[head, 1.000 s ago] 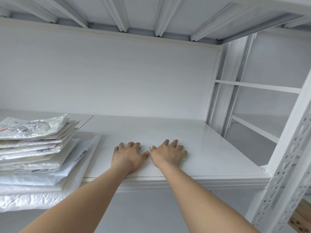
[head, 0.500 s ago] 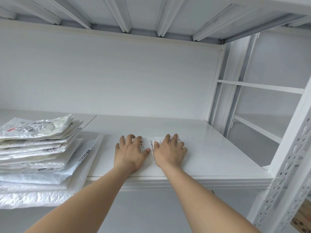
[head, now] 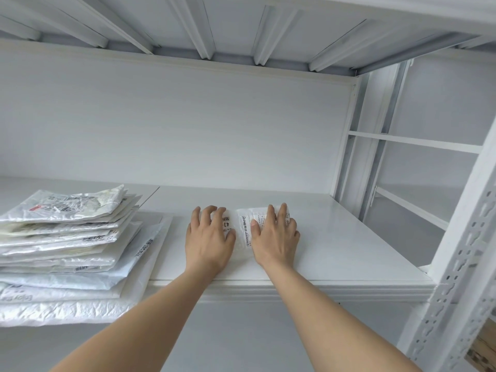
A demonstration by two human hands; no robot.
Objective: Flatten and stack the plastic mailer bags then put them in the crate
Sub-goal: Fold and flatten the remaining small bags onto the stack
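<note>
A small white plastic mailer bag (head: 243, 229) with a printed label lies flat on the white shelf (head: 349, 245). My left hand (head: 209, 237) presses palm-down on its left part, fingers spread. On its right part my right hand (head: 275, 236) lies flat in the same way. Most of the bag is hidden under both palms. To the left sits a stack of several flattened mailer bags (head: 67, 237), white and crinkled, overhanging the shelf's front edge. No crate is in view.
The shelf's back wall (head: 188, 124) rises behind the hands, and a ribbed upper shelf (head: 228, 28) hangs overhead. A perforated white upright (head: 456, 277) stands at the right, with a second rack (head: 416, 146) beyond it. A cardboard corner (head: 483, 347) shows at the bottom right.
Both hands have slid forward and slightly apart over the small bag, uncovering more of its printed label between them. The stack has not moved.
</note>
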